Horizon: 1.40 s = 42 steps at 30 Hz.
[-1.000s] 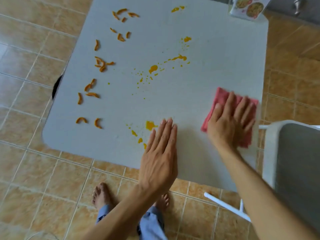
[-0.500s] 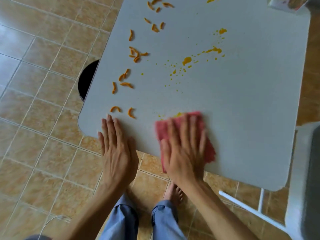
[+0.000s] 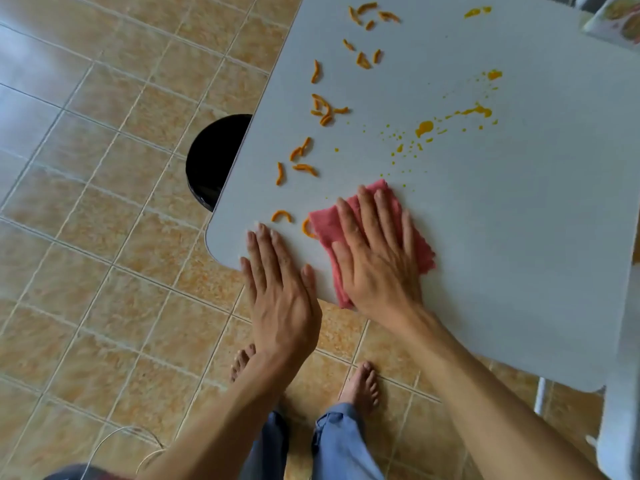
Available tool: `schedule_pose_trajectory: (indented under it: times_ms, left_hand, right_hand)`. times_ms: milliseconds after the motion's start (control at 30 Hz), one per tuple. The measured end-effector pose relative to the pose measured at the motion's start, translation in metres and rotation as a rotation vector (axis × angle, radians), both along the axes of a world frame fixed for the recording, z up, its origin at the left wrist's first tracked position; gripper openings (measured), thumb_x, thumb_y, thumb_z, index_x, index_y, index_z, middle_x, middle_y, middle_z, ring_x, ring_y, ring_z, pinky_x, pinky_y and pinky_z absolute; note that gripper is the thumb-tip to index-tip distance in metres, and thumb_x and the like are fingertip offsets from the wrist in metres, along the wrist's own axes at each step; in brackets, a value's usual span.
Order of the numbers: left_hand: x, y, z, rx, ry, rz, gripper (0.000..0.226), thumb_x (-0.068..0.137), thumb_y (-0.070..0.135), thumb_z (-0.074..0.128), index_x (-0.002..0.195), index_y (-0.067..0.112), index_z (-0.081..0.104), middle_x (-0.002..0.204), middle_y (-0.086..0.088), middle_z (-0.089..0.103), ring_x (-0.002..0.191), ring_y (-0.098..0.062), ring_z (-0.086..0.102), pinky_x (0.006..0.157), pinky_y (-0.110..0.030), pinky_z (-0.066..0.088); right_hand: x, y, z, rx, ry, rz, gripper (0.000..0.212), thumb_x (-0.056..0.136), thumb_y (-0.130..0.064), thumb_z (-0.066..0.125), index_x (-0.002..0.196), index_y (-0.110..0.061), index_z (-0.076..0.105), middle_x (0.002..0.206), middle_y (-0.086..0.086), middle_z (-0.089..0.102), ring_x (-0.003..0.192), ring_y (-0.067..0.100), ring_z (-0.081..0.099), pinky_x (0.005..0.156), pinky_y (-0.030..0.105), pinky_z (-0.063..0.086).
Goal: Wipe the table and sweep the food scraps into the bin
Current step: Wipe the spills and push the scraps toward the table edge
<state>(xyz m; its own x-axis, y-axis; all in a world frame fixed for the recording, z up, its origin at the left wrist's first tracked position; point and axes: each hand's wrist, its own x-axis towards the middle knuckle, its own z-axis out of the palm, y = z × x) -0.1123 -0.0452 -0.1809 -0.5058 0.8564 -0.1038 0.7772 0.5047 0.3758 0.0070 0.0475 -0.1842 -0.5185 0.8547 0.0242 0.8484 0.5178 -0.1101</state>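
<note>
The grey table [image 3: 502, 271] fills the right of the view over a tan tiled floor [image 3: 86, 271]. Half hidden under its left edge stands one round black bin [image 3: 211, 161]; its inside reads only as dark, so what it holds cannot be told. At the far right corner lies one printed packet [image 3: 616, 22], cut by the frame.

One pink cloth [image 3: 325, 225] lies near the near left corner of the table, its lower edge hanging just past the rim. The right hand [image 3: 377, 261] presses flat on it, fingers spread and straight, gripping nothing. The left hand [image 3: 277, 289] lies just beside it, palm down with fingers extended and together, fingertips on the table's corner and the palm out over the floor; it holds nothing.

Roughly twenty orange food scraps [image 3: 325, 110] are strewn along the left side, the nearest one touching the cloth's left edge. Yellow sauce splatters [image 3: 424, 128] dot the middle, with one more smear at the far edge. Two bare feet [image 3: 362, 386] stand below
</note>
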Motion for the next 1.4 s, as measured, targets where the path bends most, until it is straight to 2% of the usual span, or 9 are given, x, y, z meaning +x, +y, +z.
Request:
schedule_pose_trajectory:
  times_ms: [167, 333, 500, 667, 833, 1033, 1167, 1233, 1400]
  left_hand:
    - [-0.001, -0.001, 0.005, -0.004, -0.004, -0.001, 0.066, 0.106, 0.034, 0.023, 0.156, -0.002, 0.003, 0.166, -0.017, -0.006, 0.154, -0.028, -0.011, 0.125, -0.041, -0.01]
    - [-0.006, 0.0, 0.009, -0.034, -0.048, -0.043, 0.067, 0.106, 0.037, 0.02, 0.156, -0.002, -0.002, 0.166, -0.016, -0.012, 0.153, -0.027, -0.015, 0.124, -0.042, -0.011]
    - [-0.012, -0.003, 0.018, -0.072, -0.119, -0.081, 0.063, 0.105, 0.028, 0.02, 0.157, 0.001, -0.002, 0.166, -0.014, -0.014, 0.153, -0.026, -0.019, 0.123, -0.039, -0.014]
    - [-0.03, 0.005, 0.042, -0.146, -0.246, -0.129, 0.065, 0.1, 0.029, 0.014, 0.158, 0.003, 0.001, 0.166, -0.012, -0.012, 0.153, -0.024, -0.018, 0.123, -0.036, -0.014]
    - [-0.015, 0.032, 0.065, -0.059, -0.257, -0.201, 0.067, 0.097, 0.032, 0.011, 0.157, 0.002, 0.01, 0.167, -0.012, -0.003, 0.154, -0.023, -0.011, 0.122, -0.032, -0.012]
    - [0.027, 0.072, 0.06, -0.017, -0.29, -0.308, 0.067, 0.097, 0.031, 0.015, 0.156, 0.0, 0.015, 0.166, -0.015, 0.003, 0.155, -0.024, -0.006, 0.124, -0.035, -0.005]
    - [0.047, 0.096, 0.043, 0.01, -0.193, -0.344, 0.065, 0.098, 0.028, 0.023, 0.154, -0.004, 0.02, 0.165, -0.019, 0.008, 0.154, -0.029, -0.001, 0.125, -0.043, 0.002]
    - [0.06, 0.109, 0.031, 0.0, -0.152, -0.328, 0.068, 0.098, 0.032, 0.025, 0.154, -0.004, 0.018, 0.165, -0.02, 0.006, 0.154, -0.031, -0.001, 0.124, -0.044, 0.001]
    - [0.09, 0.121, 0.005, -0.021, 0.024, -0.176, 0.069, 0.099, 0.034, 0.031, 0.155, -0.004, 0.015, 0.165, -0.02, 0.008, 0.154, -0.032, 0.003, 0.124, -0.046, 0.002]
  right_hand:
    - [-0.025, -0.036, 0.006, 0.014, 0.045, -0.68, 0.059, 0.106, -0.039, 0.033, 0.158, -0.01, 0.03, 0.166, 0.019, 0.023, 0.155, 0.038, 0.017, 0.122, 0.06, 0.018]
    - [-0.011, -0.036, 0.003, -0.013, -0.071, -0.186, 0.064, 0.105, -0.044, 0.033, 0.161, -0.013, 0.022, 0.168, 0.016, 0.016, 0.157, 0.035, 0.01, 0.125, 0.055, 0.013]
    - [-0.025, -0.007, 0.001, 0.083, 0.035, -0.805, 0.058, 0.104, -0.04, 0.037, 0.154, -0.009, 0.04, 0.161, 0.022, 0.033, 0.151, 0.041, 0.028, 0.119, 0.06, 0.026]
    - [-0.015, 0.001, 0.001, 0.006, -0.014, -0.082, 0.059, 0.105, -0.045, 0.029, 0.159, -0.022, 0.029, 0.168, 0.01, 0.021, 0.157, 0.031, 0.015, 0.124, 0.056, 0.017]
    - [-0.001, 0.039, -0.004, 0.122, 0.072, -0.805, 0.055, 0.104, -0.04, 0.036, 0.153, -0.015, 0.043, 0.16, 0.019, 0.038, 0.15, 0.039, 0.032, 0.118, 0.061, 0.029]
    - [0.048, 0.032, 0.008, -0.005, -0.024, -0.103, 0.055, 0.107, -0.045, 0.028, 0.16, -0.028, 0.026, 0.169, 0.004, 0.019, 0.158, 0.025, 0.01, 0.125, 0.052, 0.014]
    - [0.089, 0.054, 0.002, 0.11, 0.048, -0.761, 0.052, 0.107, -0.041, 0.033, 0.155, -0.023, 0.039, 0.164, 0.01, 0.033, 0.153, 0.032, 0.026, 0.121, 0.054, 0.026]
    - [0.082, 0.061, 0.005, 0.114, 0.063, -0.889, 0.052, 0.106, -0.04, 0.036, 0.153, -0.019, 0.043, 0.162, 0.016, 0.035, 0.152, 0.038, 0.029, 0.119, 0.058, 0.027]
    - [0.159, 0.066, 0.014, -0.023, -0.036, -0.079, 0.054, 0.106, -0.045, 0.029, 0.159, -0.033, 0.028, 0.169, 0.004, 0.02, 0.158, 0.026, 0.011, 0.123, 0.055, 0.018]
